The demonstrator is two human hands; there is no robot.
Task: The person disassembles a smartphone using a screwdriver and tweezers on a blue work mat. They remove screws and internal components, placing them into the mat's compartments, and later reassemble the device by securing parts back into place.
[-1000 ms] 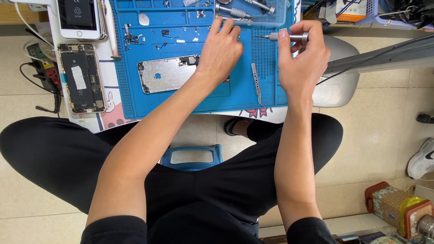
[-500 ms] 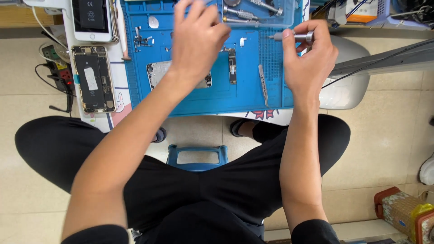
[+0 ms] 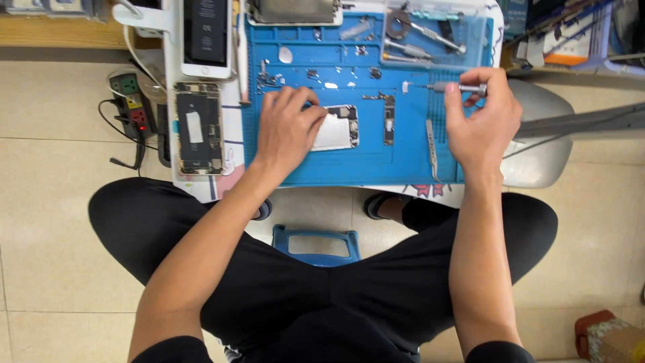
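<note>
Blue silicone repair mat (image 3: 403, 161) on a white table: work surface, scattered with small screws and parts.
Clear rectangular plastic tray (image 3: 480, 40), mat's upper right corner: holds metal tools, long axes mostly left-right.
White-labelled opened phone chassis (image 3: 197, 128), left of the mat, long axis up-down.
White-framed phone with dark screen (image 3: 205, 33) just above it.
Silver opened phone shell (image 3: 336, 128), mat centre, long axis left-right.
Left hand (image 3: 287, 131): fingers spread flat, pressing on the shell.
Right hand (image 3: 480, 121): fingertips pinched on a slim grey metal screwdriver (image 3: 457, 88), lying left-right, tip pointing left.
Metal tweezers (image 3: 432, 149) beside it, long axis up-down.
</note>
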